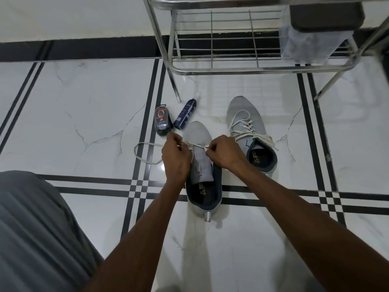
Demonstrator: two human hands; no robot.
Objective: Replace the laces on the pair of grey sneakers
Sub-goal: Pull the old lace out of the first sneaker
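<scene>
Pinching white lace (147,152) across grey sneaker (200,157).

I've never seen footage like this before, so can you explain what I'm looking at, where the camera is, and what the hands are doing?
The single picture comes from a camera worn on a person's head, looking down at their own two bare hands. On the tiled floor lie two grey sneakers. The left hand and right hand each pinch a white lace across the near sneaker, which is mostly unlaced. The far sneaker is already laced. Beside them lie a blue spray can and a dark polish container, with a metal rack behind.
</scene>
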